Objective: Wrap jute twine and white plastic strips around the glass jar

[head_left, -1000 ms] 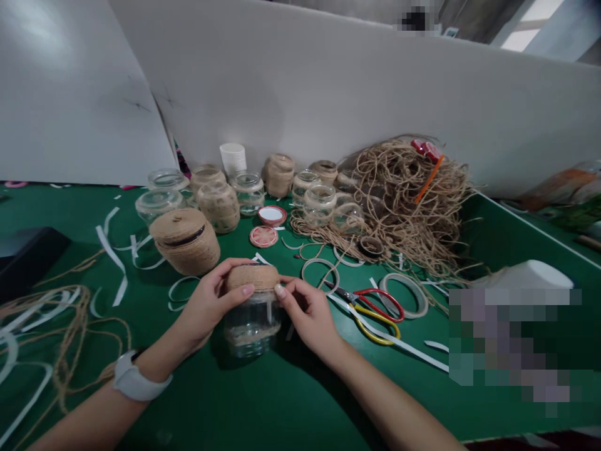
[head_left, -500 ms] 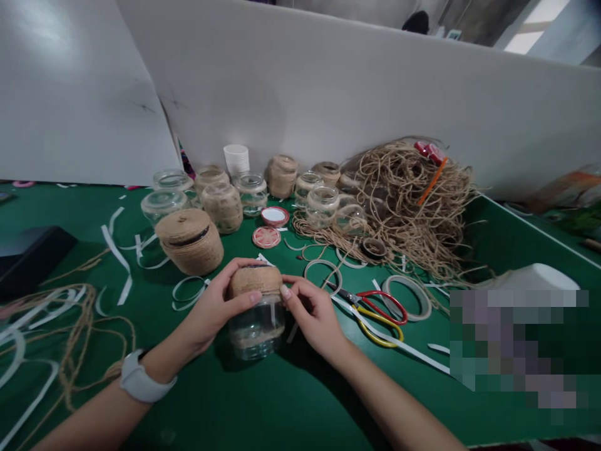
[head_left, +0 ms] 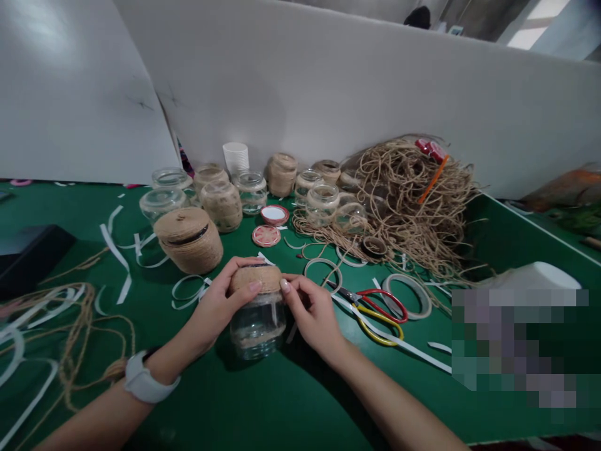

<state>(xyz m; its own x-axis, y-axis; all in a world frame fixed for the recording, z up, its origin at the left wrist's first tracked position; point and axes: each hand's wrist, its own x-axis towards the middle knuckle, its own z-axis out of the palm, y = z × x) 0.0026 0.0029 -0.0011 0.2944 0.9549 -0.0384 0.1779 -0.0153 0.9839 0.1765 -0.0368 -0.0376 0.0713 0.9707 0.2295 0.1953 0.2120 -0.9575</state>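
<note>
A glass jar (head_left: 258, 329) stands on the green table, its upper part wrapped in twine (head_left: 260, 275). My left hand (head_left: 223, 304) curls around the wrapped top from the left, thumb across the front. At the right side of the wrap, my right hand (head_left: 310, 307) pinches with thumb and index finger; whatever is between those fingertips is too small to make out. Scissors (head_left: 375, 313) with one red and one yellow handle lie just right of my right hand. A fully twine-covered jar with a lid (head_left: 188, 241) sits behind my left hand.
Several glass jars (head_left: 162, 203), some twine-wrapped, line the back beside stacked white cups (head_left: 235, 156). A large tangle of twine (head_left: 408, 194) is at the back right. A tape roll (head_left: 407, 295), two lids (head_left: 266, 235) and white strips (head_left: 117, 263) lie about. A black object (head_left: 35, 254) is left.
Both hands stay on the jar in nearly the same place. My right fingertips have shifted slightly upward along the wrap's edge, and the left thumb has moved up a little.
</note>
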